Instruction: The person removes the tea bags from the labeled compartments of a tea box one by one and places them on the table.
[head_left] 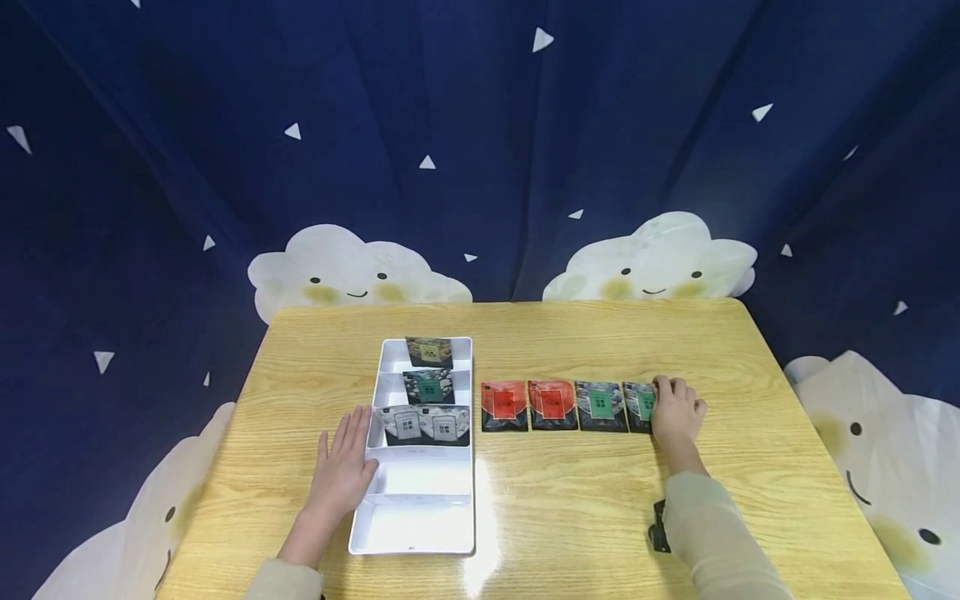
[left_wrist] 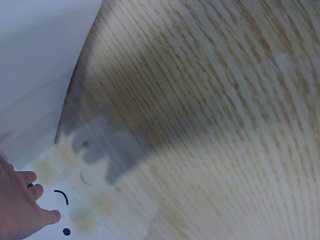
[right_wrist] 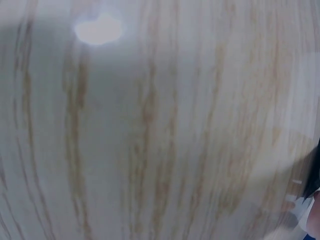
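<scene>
My left hand (head_left: 341,471) lies with straight fingers against the left side of the white divided tray (head_left: 412,529); the left wrist view shows fingers (left_wrist: 30,192) at its lower left. The right hand (head_left: 677,414) grips the right edge of a green-labelled packet (head_left: 637,407), partly covering it. In the right wrist view, a dark edge of this packet (right_wrist: 314,172) shows by a fingertip. Left of it in the row lie another green-labelled packet (head_left: 601,406) and two red packets, one nearer the right (head_left: 552,405) and one at the left end (head_left: 504,406).
Inside the tray, a gold-labelled packet (head_left: 430,352) leans in the back compartment, a dark green one (head_left: 428,387) in the second, and two grey-white packets (head_left: 444,427) side by side in the third. A small black object (head_left: 660,529) is by the right sleeve on the wooden table (head_left: 570,500).
</scene>
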